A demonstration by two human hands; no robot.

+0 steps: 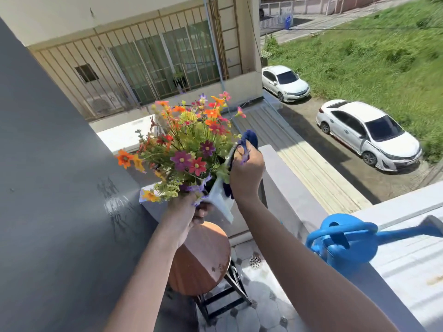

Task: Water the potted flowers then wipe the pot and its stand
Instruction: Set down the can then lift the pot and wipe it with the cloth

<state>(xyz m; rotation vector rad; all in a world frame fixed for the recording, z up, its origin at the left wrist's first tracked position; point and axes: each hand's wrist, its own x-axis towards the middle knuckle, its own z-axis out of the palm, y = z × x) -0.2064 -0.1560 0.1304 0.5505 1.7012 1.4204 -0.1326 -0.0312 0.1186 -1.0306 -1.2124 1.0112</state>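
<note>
A white pot (pixel 221 200) full of mixed orange, pink and purple flowers (pixel 189 142) is lifted and tilted above the round wooden stand (pixel 203 257). My left hand (pixel 187 209) grips the pot from below on its left side. My right hand (pixel 247 173) presses a dark blue cloth (pixel 251 138) against the pot's rim and right side. The stand's brown top sits on black legs just under the pot, nothing resting on it.
A blue watering can (pixel 347 238) stands on the balcony ledge (pixel 287 188) to the right, spout pointing right. A dark grey wall (pixel 48 188) rises close on the left. Tiled floor with a drain (pixel 255 261) lies below. Beyond the ledge are roofs and parked cars.
</note>
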